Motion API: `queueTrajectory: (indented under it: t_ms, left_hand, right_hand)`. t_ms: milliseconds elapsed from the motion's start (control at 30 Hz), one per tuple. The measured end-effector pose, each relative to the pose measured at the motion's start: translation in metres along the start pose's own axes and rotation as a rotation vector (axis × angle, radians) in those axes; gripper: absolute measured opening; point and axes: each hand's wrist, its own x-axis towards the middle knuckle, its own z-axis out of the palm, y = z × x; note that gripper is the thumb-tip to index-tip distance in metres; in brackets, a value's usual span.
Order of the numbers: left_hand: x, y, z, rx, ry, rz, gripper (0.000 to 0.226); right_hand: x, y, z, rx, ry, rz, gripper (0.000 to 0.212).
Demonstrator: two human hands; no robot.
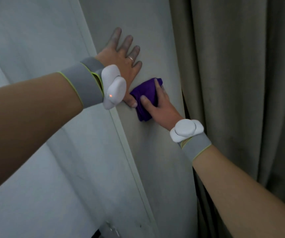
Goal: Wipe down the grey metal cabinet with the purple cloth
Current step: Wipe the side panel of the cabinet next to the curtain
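Pressing purple cloth point(146, 98) on cabinet point(155, 160): right hand point(160, 107) clutching | left hand point(122, 64) flat | fingertips likely hidden

Both bare forearms reach forward from lower corners, each wrist wrapped in grey band with white sensor pod. Left hand point(121, 60) pressed flat, palm down, fingers spread and straight, pointing up; ring on one finger; fingertips look darkened; thumb angled down toward right hand. Right hand point(157, 103) sits just below and right of left, fingers and thumb curled in a grip, back of hand toward camera. Left pod shows small orange light.
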Motion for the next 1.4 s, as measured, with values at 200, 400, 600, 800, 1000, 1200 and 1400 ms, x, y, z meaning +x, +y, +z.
queueTrajectory:
  t_ms: [200, 400, 600, 800, 1000, 1200, 1400]
  left_hand:
    - [-0.005, 0.051, 0.005, 0.001, -0.092, 0.133, 0.125]
    - [0.008, 0.126, 0.013, -0.002, -0.143, 0.247, 0.094]
    - [0.014, 0.163, 0.016, -0.017, -0.206, 0.301, 0.116]
    - [0.018, 0.173, 0.019, -0.067, -0.175, 0.278, 0.100]
    - [0.022, 0.158, 0.019, -0.172, -0.114, 0.303, 0.054]
    - [0.030, 0.133, 0.003, -0.205, -0.080, 0.210, 0.070]
    - [0.059, 0.088, -0.007, -0.063, -0.072, 0.082, 0.098]
  right_hand:
    - [-0.045, 0.037, 0.027, 0.088, 0.024, 0.171, 0.083]
    - [-0.091, 0.088, 0.048, 0.101, 0.005, 0.311, 0.082]
    - [-0.138, 0.141, 0.067, 0.166, -0.045, 0.451, 0.082]
    - [-0.156, 0.170, 0.072, 0.219, -0.047, 0.543, 0.077]
    - [-0.101, 0.151, 0.055, 0.214, 0.038, 0.519, 0.079]
    - [-0.012, 0.094, 0.017, 0.162, 0.073, 0.258, 0.082]
    - [0.032, 0.065, -0.005, 0.072, 0.096, 0.047, 0.080]
